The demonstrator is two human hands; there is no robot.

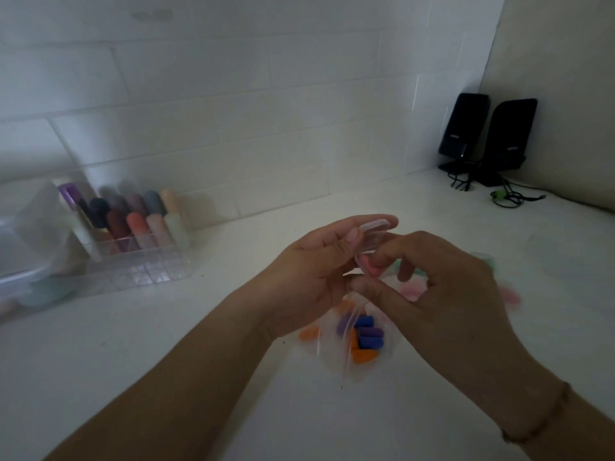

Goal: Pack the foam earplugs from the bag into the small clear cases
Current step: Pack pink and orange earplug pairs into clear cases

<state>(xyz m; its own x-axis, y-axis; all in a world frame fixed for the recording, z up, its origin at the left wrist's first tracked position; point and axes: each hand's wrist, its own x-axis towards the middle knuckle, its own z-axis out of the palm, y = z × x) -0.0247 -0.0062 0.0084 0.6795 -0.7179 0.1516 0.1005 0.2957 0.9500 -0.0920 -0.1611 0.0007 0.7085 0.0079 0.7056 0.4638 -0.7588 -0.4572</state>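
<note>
My left hand holds a small clear case with its lid raised, above the white counter. A pink foam earplug sits at the case's lower edge, and the fingers of my right hand pinch it there. Below both hands lies a clear plastic bag with blue, purple and orange earplugs in it. One orange earplug lies by the bag's left side. Blurred pink and green earplugs lie behind my right hand.
A clear organiser with several coloured tubes stands at the left against the tiled wall. Two black speakers with cables occupy the back right corner. The counter is white.
</note>
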